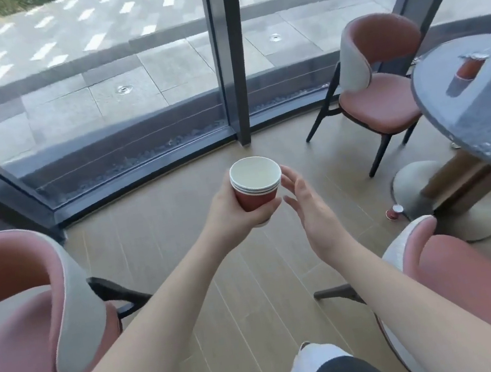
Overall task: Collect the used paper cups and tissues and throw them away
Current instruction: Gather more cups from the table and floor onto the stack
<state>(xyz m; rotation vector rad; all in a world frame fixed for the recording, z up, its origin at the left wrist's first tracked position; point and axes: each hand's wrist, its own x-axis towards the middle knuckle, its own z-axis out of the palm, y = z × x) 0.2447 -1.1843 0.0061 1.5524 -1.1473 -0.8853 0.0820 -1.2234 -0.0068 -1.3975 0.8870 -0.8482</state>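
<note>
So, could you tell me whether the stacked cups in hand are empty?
Empty, apparently: the top of the stacked cups, gripped by the left hand, shows a bare pale inside.

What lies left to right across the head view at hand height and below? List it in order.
Pink chair → left hand gripping the stacked paper cups → right hand, open beside them → small red cup on the floor → table base.

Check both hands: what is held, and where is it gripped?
The left hand grips a stack of red paper cups around the lower wall; the right hand, open beside it, holds nothing.
</note>
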